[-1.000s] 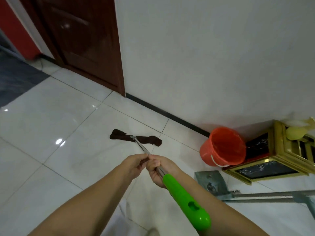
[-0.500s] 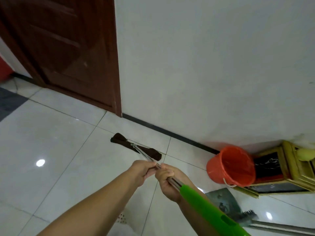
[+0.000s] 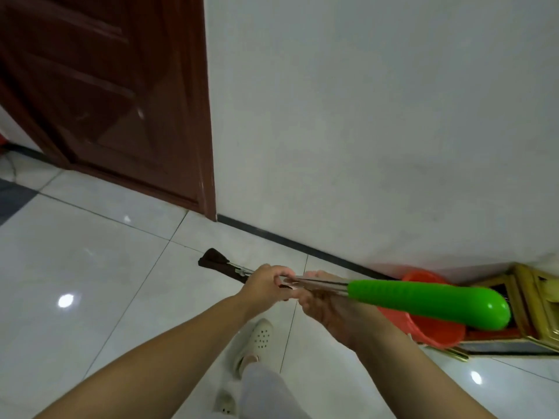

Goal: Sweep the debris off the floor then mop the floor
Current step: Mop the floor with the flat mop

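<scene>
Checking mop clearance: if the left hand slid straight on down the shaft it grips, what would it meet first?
Probably the dark mop head on the floor, just beyond the left hand; depth is unclear.

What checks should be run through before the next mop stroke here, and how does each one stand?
1. Both hands on the mop shaft: ok. The left hand and right hand close around the metal shaft, ahead of the green grip.
2. Mop head on the tiles: ok, it lies flat near the baseboard.
3. Path clear of debris: ok on the visible floor; the part behind the arms cannot be told.
4. Orange bucket within reach: ok, it stands by the wall on the right.
5. Water in the bucket: cannot tell.
6. Foot clear of the mop head: ok, the white shoe stands behind it.
</scene>
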{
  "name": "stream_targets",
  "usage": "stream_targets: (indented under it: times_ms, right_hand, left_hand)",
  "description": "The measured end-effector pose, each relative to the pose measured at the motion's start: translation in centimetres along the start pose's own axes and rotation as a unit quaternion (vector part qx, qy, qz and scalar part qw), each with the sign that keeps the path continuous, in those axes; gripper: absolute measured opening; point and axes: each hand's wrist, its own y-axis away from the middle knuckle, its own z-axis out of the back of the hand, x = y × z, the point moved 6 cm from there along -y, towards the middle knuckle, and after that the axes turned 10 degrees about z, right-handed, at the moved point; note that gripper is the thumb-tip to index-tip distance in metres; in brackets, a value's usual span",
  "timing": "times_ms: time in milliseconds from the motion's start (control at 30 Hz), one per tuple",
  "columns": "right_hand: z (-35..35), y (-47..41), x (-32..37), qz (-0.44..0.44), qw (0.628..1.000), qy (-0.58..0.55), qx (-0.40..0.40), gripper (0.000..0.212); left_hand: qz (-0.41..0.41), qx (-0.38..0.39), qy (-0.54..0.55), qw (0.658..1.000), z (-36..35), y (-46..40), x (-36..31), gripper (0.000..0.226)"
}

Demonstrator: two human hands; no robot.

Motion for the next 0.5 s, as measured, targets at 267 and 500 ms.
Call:
stream_targets:
  times_ms: [267,500]
  right_hand:
    - [-4.2,-5.3,7.8,0.175,0.868,0.463,-0.015,0.017]
    - [-8.7,-12.1,16.1,0.295,0.808,0.509,-0.012,0.009]
  left_hand:
    - [-0.124,-0.053,-0.290,0.948,5.2,-4.9,-6.7,0.027]
    - [-0.155,-0.122,-0.325,0.925,11.3,-9.8,-13.6,0.025]
